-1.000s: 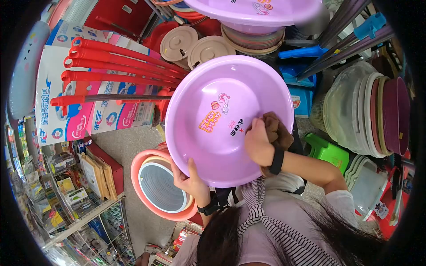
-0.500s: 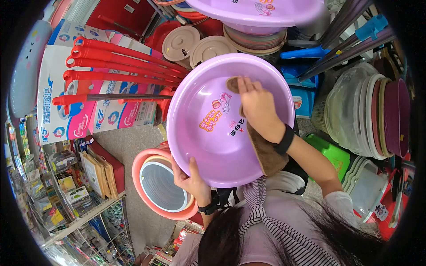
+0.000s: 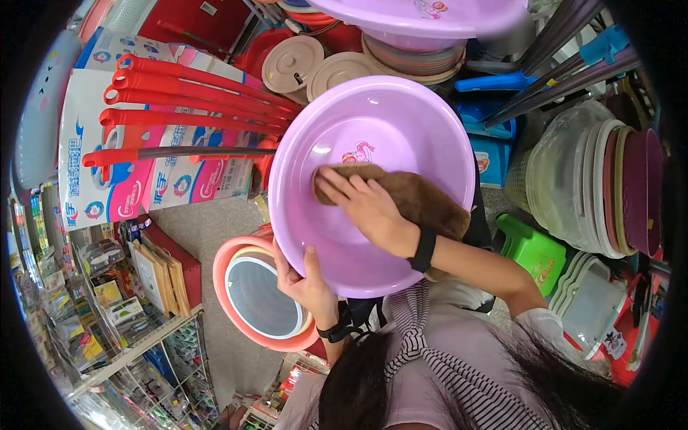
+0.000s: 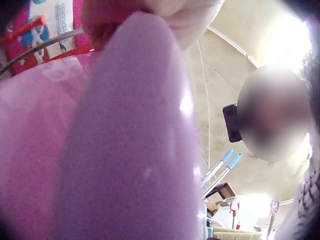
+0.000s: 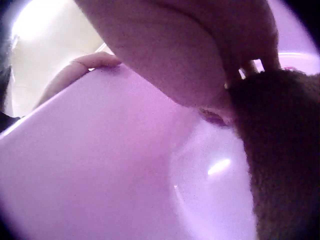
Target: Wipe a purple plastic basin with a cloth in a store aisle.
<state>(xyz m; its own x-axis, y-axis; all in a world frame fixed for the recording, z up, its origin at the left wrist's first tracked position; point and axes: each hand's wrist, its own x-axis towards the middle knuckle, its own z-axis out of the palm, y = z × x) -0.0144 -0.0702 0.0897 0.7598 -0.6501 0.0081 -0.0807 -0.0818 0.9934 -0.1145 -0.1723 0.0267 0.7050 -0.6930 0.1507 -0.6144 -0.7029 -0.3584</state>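
A purple plastic basin point(image 3: 423, 129) with printed pictures inside tilts up in front of the body in the head view. My left hand point(image 3: 304, 287) grips its near-left rim, the thumb lying over the inside. My right hand point(image 3: 369, 218) rests flat on a brown cloth point(image 3: 430, 204), fingers stretched out and pressing it against the basin's inner bottom. The cloth trails back towards the right rim and covers part of the print. In the right wrist view the cloth point(image 5: 282, 145) hangs beside the right palm point(image 5: 175, 50). Close up in the left wrist view is the basin's rim point(image 4: 135, 125).
Red-handled mops point(image 3: 201, 89) stick out at left before printed cartons point(image 3: 79, 150). Nested tubs point(image 3: 226, 301) stand on the floor below left. At right are a green stool point(image 3: 530, 254) and stacked baskets point(image 3: 566, 179). Another purple basin point(image 3: 473, 25) sits above a stack behind.
My right hand has swept the cloth from the basin's right side up to its far inner part, then left and down over the print. My left hand keeps its grip on the rim.
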